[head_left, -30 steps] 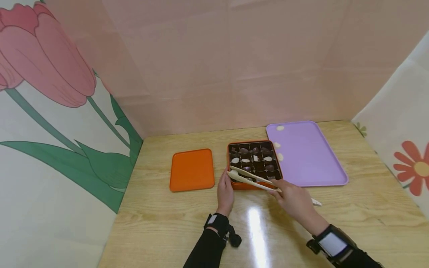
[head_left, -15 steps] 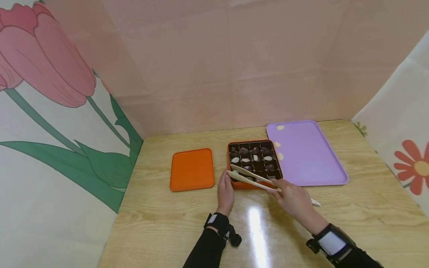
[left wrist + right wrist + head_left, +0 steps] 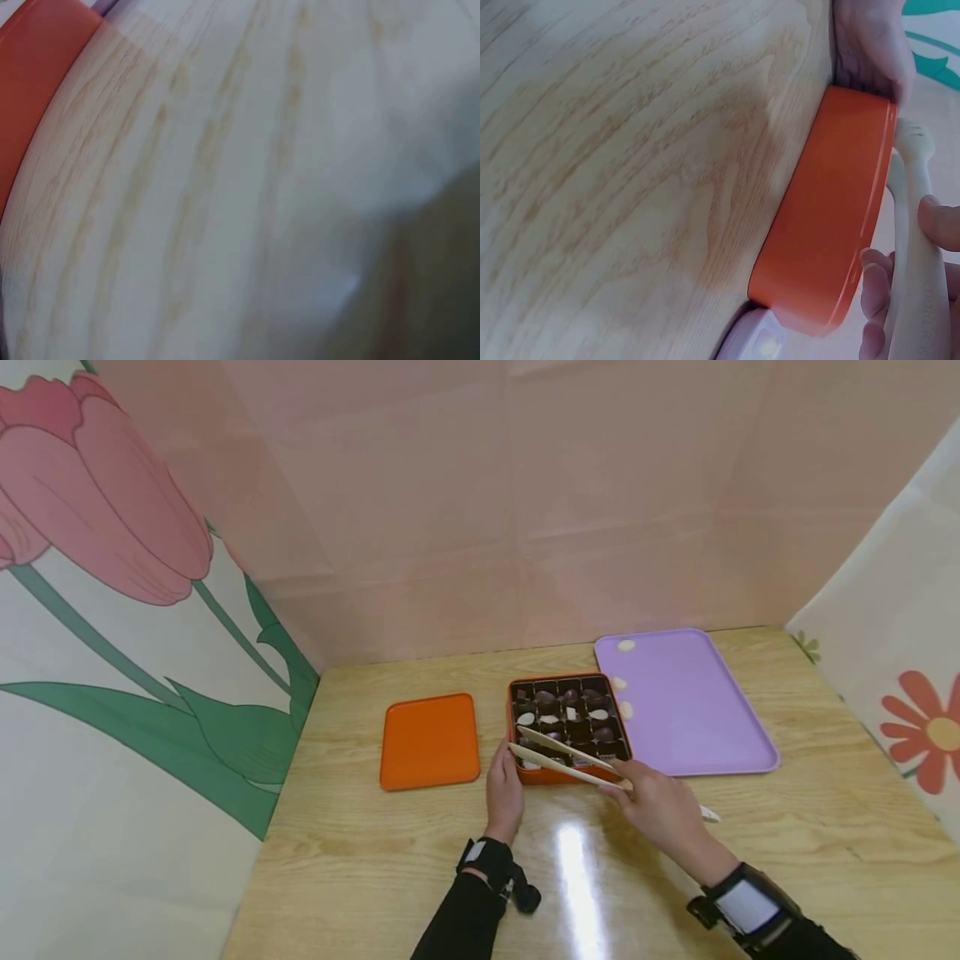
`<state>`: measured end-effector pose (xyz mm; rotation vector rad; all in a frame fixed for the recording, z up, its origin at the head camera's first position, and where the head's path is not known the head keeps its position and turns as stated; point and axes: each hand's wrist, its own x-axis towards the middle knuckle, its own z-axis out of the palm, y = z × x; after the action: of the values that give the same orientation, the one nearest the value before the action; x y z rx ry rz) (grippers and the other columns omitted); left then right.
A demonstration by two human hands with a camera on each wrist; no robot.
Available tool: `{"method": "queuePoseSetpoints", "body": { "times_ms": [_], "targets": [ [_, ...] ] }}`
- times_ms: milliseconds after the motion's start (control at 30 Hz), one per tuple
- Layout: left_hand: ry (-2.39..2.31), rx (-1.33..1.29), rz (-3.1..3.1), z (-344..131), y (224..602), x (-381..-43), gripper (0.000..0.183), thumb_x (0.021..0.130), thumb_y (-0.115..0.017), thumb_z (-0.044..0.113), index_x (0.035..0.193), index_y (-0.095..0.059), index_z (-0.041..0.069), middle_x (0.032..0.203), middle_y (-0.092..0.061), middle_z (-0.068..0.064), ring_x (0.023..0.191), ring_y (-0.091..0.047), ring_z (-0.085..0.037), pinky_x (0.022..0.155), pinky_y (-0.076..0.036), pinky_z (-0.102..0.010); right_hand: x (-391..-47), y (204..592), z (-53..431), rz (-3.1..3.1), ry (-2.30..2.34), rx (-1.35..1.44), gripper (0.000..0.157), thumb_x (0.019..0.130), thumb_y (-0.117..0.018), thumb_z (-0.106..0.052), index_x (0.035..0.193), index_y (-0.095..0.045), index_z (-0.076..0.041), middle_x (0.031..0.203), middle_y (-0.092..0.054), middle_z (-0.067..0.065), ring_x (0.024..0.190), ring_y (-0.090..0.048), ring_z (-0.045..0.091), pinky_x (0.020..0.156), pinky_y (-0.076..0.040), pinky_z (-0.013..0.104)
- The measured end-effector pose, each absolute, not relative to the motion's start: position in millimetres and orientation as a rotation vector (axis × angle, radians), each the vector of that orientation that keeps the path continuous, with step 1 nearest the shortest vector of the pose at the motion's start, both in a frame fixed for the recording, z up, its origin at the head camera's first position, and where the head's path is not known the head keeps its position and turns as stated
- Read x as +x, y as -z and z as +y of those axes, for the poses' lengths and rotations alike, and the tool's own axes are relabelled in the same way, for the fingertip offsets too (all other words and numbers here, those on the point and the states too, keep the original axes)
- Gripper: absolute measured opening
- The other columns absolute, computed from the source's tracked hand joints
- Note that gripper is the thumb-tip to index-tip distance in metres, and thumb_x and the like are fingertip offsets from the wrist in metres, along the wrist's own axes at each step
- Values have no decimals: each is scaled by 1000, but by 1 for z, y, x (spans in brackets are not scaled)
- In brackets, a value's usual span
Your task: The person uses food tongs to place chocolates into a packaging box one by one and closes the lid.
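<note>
In the head view an orange box (image 3: 573, 780) holds a dark divided insert with brown and white chocolate-like pieces. My left hand (image 3: 505, 793) rests along the box's left side, fingers straight against it. My right hand (image 3: 663, 810) grips a pair of cream tongs (image 3: 558, 767), whose tips stand apart over the box's near left corner. A white piece (image 3: 531, 765) lies in the compartment below the tips. The right wrist view shows the tongs (image 3: 916, 247) between thumb and fingers, above the box's front wall (image 3: 821, 202). The left wrist view catches only the box's side (image 3: 37, 75).
A purple tray (image 3: 697, 718) lies to the right, its near left edge close beside the box. Several pale pieces (image 3: 626, 710) sit along that tray's left side. On the left lies an orange square lid (image 3: 430, 742). A pink backdrop (image 3: 450, 527) rises behind the table.
The tongs' tips have spread apart. The white piece, earlier between them, now lies lower in the near left compartment. My left hand and the box have stayed in place.
</note>
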<state>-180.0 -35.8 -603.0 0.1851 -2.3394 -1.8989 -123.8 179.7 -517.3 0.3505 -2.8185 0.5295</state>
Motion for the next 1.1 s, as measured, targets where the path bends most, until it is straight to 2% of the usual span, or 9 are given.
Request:
{"method": "queuePoseSetpoints", "body": {
  "times_ms": [133, 200, 333, 500, 700, 867, 1100],
  "targets": [
    [1900, 185, -2376, -36, 604, -181, 46, 103, -25, 39, 146, -37, 26, 151, -40, -1, 135, -36, -18, 112, -35, -49, -123, 513, 195, -2743, -543, 326, 43, 79, -70, -35, 112, -68, -7, 83, -73, 11, 49, -53, 14, 34, -36, 25],
    [1892, 171, -2391, -37, 608, -182, 47, 102, -25, 42, 146, -36, 29, 151, -40, 1, 135, -36, -17, 112, -35, -49, -124, 512, 206, -2711, -545, 297, 43, 78, -71, -34, 112, -68, -8, 77, -72, 9, 46, -48, 11, 33, -33, 25],
    [1890, 170, -2396, -37, 606, -182, 47, 102, -25, 43, 146, -36, 28, 152, -39, 0, 135, -35, -19, 112, -35, -50, -126, 508, 234, -2715, -544, 183, 43, 80, -69, -33, 116, -67, -10, 81, -73, 10, 47, -49, 12, 33, -31, 26],
    [1900, 163, -2402, -38, 605, -181, 49, 102, -24, 44, 147, -35, 28, 152, -38, 0, 136, -34, -19, 112, -35, -50, -128, 506, 271, -2691, -559, 97, 40, 82, -68, -30, 115, -66, -6, 87, -74, 16, 50, -54, 18, 32, -31, 28],
    [1891, 170, -2396, -40, 609, -182, 52, 100, -22, 52, 145, -35, 32, 152, -38, 2, 135, -35, -17, 112, -35, -49, -133, 519, 303, -2788, -553, -11, 40, 85, -65, -31, 115, -63, -4, 89, -71, 23, 54, -58, 29, 32, -31, 33],
    [1895, 167, -2385, -40, 611, -182, 54, 98, -21, 55, 145, -36, 33, 152, -38, 2, 136, -34, -16, 113, -34, -49, -136, 536, 312, -2886, -544, -27, 44, 87, -62, -35, 117, -62, -4, 91, -71, 25, 55, -59, 31, 32, -31, 34],
    [1914, 175, -2382, -39, 611, -180, 54, 99, -23, 54, 145, -36, 32, 152, -38, 2, 137, -32, -16, 114, -32, -50, -149, 545, 307, -2847, -528, 49, 41, 85, -64, -32, 110, -64, 1, 85, -71, 26, 61, -62, 35, 36, -40, 40]
  ]
}}
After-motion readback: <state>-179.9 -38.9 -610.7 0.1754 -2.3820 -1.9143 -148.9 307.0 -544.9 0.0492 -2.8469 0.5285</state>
